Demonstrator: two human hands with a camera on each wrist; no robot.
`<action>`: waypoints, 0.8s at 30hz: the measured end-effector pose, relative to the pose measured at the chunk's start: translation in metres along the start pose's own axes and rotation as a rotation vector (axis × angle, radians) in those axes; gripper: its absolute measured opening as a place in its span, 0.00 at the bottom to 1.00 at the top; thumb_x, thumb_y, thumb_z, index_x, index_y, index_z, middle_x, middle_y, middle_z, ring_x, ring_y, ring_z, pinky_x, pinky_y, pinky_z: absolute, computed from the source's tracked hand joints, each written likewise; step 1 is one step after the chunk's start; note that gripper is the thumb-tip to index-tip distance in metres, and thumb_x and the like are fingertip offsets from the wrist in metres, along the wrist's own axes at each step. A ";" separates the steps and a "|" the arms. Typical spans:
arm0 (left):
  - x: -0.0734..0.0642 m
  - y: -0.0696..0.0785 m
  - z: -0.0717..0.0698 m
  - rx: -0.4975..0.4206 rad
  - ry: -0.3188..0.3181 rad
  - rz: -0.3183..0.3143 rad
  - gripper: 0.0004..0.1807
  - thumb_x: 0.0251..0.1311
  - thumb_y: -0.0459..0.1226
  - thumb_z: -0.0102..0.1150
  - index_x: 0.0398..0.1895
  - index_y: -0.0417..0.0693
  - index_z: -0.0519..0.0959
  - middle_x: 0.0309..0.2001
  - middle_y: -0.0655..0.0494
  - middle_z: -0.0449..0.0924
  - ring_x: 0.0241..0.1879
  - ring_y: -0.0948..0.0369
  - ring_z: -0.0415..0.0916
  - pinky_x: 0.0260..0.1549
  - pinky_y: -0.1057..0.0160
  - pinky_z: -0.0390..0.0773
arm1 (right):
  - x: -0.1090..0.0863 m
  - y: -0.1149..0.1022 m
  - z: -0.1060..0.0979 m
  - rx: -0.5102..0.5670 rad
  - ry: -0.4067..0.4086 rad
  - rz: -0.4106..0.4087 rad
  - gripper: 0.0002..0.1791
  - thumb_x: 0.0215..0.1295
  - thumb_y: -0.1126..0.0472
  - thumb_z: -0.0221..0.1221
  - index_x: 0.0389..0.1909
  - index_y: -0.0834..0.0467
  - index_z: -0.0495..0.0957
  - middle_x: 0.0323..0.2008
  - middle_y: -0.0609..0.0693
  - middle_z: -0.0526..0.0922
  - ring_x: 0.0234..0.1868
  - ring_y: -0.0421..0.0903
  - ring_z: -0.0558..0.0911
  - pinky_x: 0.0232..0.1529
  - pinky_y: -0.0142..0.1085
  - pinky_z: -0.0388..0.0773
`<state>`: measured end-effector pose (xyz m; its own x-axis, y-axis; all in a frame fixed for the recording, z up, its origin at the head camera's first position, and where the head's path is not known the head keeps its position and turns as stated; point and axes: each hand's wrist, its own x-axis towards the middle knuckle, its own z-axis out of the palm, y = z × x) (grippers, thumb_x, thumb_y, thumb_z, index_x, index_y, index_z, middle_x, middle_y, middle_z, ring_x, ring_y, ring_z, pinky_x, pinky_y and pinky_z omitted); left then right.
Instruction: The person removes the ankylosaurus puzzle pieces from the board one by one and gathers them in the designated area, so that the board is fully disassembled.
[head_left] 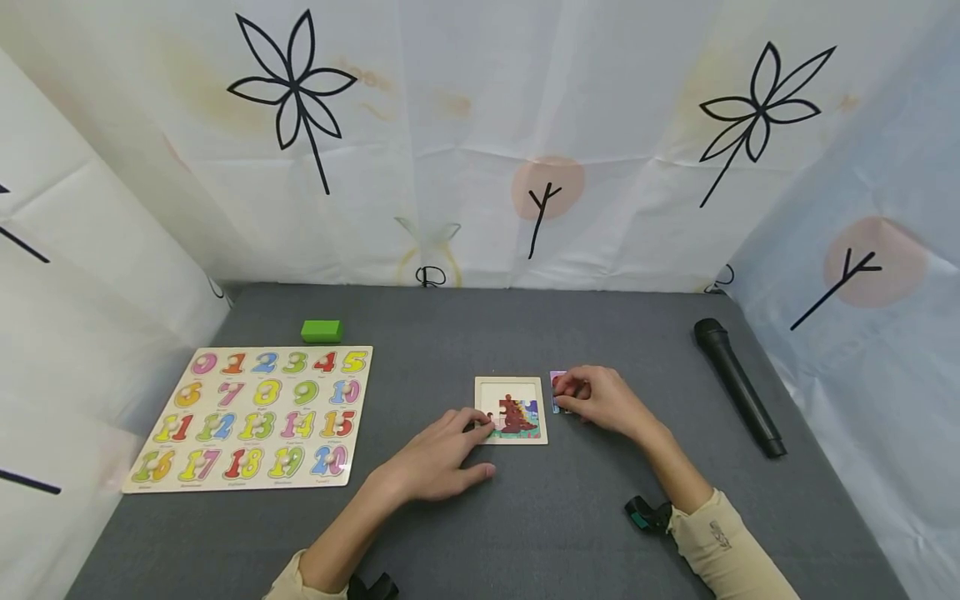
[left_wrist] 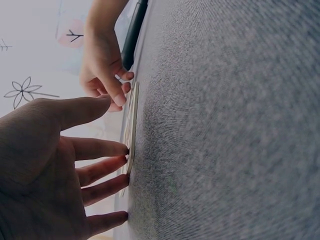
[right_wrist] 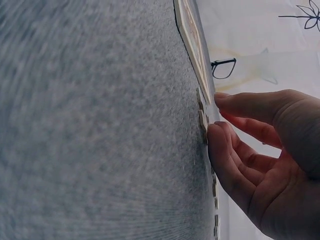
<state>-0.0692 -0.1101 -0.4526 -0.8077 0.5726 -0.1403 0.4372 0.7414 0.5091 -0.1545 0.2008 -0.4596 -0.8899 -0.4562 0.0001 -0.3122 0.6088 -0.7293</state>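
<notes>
A small square wooden puzzle tray [head_left: 510, 440] lies on the grey table, with joined jigsaw pieces [head_left: 517, 417] picturing a brown animal in its lower right part. My left hand [head_left: 442, 454] rests at the tray's left edge; in the left wrist view its fingers [left_wrist: 102, 170] are extended, with the tips against the tray's side. Right of the tray, my right hand [head_left: 603, 402] hovers low over purple puzzle pieces [head_left: 555, 407], partly hiding them. In the right wrist view, thumb and bent fingers stand apart, a fingertip right at a loose piece [right_wrist: 202, 120].
A number puzzle board [head_left: 255, 483] with knobbed digits lies at the left, a green block [head_left: 321, 332] behind it. A black microphone [head_left: 738, 387] lies at the right. Patterned white cloth [head_left: 450, 100] walls the back and sides.
</notes>
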 end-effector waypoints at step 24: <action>0.006 0.011 0.009 0.036 0.018 0.065 0.36 0.77 0.51 0.62 0.80 0.41 0.71 0.78 0.49 0.70 0.78 0.51 0.66 0.77 0.45 0.71 | 0.022 -0.028 0.030 0.113 -0.096 -0.070 0.08 0.72 0.61 0.70 0.47 0.60 0.88 0.38 0.53 0.91 0.36 0.39 0.87 0.38 0.30 0.81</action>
<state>-0.0662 -0.0957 -0.4554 -0.7837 0.6142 -0.0926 0.5028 0.7148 0.4860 -0.1559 0.1544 -0.4598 -0.8296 -0.5583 -0.0075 -0.3283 0.4986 -0.8022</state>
